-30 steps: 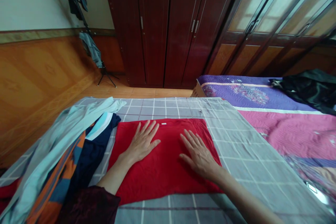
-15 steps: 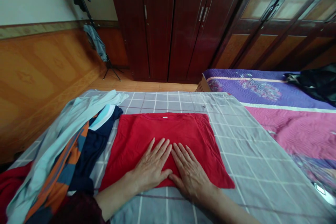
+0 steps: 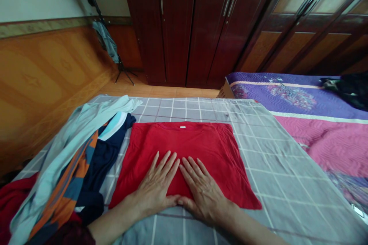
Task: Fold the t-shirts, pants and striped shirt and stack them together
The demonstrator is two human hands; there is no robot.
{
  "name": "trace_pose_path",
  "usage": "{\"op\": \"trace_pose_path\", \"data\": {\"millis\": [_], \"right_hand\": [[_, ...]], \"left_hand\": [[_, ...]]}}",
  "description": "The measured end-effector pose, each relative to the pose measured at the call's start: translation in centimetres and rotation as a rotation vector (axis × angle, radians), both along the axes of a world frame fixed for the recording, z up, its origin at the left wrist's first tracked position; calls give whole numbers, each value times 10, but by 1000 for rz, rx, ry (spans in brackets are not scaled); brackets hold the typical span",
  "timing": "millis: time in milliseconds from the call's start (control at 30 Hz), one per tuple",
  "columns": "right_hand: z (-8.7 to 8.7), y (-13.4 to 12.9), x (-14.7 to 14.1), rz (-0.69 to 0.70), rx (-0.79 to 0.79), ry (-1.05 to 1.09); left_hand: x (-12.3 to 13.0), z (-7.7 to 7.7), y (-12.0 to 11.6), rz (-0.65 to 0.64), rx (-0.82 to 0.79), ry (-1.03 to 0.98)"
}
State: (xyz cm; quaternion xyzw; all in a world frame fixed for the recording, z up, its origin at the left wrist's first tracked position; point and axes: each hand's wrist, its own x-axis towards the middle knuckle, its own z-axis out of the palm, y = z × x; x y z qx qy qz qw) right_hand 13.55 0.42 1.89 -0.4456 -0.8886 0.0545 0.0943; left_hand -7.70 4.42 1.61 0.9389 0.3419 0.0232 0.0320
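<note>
A red shirt (image 3: 184, 139) lies spread flat on the grey checked bed sheet (image 3: 276, 168), its neckline and small white label at the far edge. My left hand (image 3: 158, 180) rests palm down on the shirt's lower middle, fingers stretched and slightly apart. Beside it my right hand (image 3: 202, 187) lies flat on the cloth too, fingers pointing away from me. The two thumbs meet near the shirt's near edge. Neither hand grips anything. Part of the near hem is hidden under my hands and wrists.
A heap of clothes (image 3: 86, 160) in pale blue, orange and navy lies along the left side of the bed. To the right stands another bed with a purple and pink cover (image 3: 313, 126). Beyond the foot are a dark red wardrobe (image 3: 184, 38) and a coat stand (image 3: 100, 19).
Both hands have slid a little left and towards me over the shirt, still flat. The shirt keeps its shape. The view has shifted slightly.
</note>
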Motion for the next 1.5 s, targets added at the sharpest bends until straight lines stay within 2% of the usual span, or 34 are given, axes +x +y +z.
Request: {"op": "trace_pose_path", "data": {"millis": [100, 200, 267, 367, 433, 500, 567, 633, 700, 800, 867, 933, 1067, 1133, 1233, 1300, 1433, 1500], "right_hand": [[-9, -6, 34, -102, 33, -52], [-23, -29, 87, -309, 133, -106], [-31, -44, 116, -388, 176, -112], [-35, -52, 135, -435, 209, -108], [-30, -46, 129, -452, 239, -86], [-19, -34, 108, -433, 258, -49], [-9, -18, 75, -347, 246, -16], [-1, -1, 39, -196, 219, 9], [1, 17, 8, -67, 134, 7], [-4, 47, -8, -78, 35, -15], [-9, 63, 7, -137, 21, -15], [-14, 71, 37, -212, 38, -17], [-21, 61, 105, -422, 61, -50], [-22, 53, 125, -499, 49, -67], [-21, 48, 131, -562, 39, -71], [-18, 53, 124, -593, 56, -57], [-12, 74, 120, -516, 32, -66], [-11, 87, 128, -538, 3, -84]], "left_hand": [[-25, -3, -6, 86, 45, 24], [-63, -9, -18, 224, 142, 19], [-85, -14, -25, 297, 186, 19], [-104, -13, -28, 335, 203, 32], [-101, -3, -24, 329, 190, 33], [-85, 14, -16, 294, 156, 20], [-57, 29, -5, 222, 112, 1], [-25, 36, 12, 145, 69, -11], [2, 32, 32, 103, 33, -19], [21, 14, 64, 124, 11, -3], [16, 1, 79, 168, 9, 16], [0, -10, 87, 215, 35, 16], [-43, -25, 93, 341, 108, -6], [-57, -27, 94, 403, 118, 9], [-59, -23, 91, 446, 145, 36], [-50, -17, 87, 409, 165, 42], [-34, -15, 83, 361, 130, 42], [-34, -18, 82, 381, 107, 44]]}}
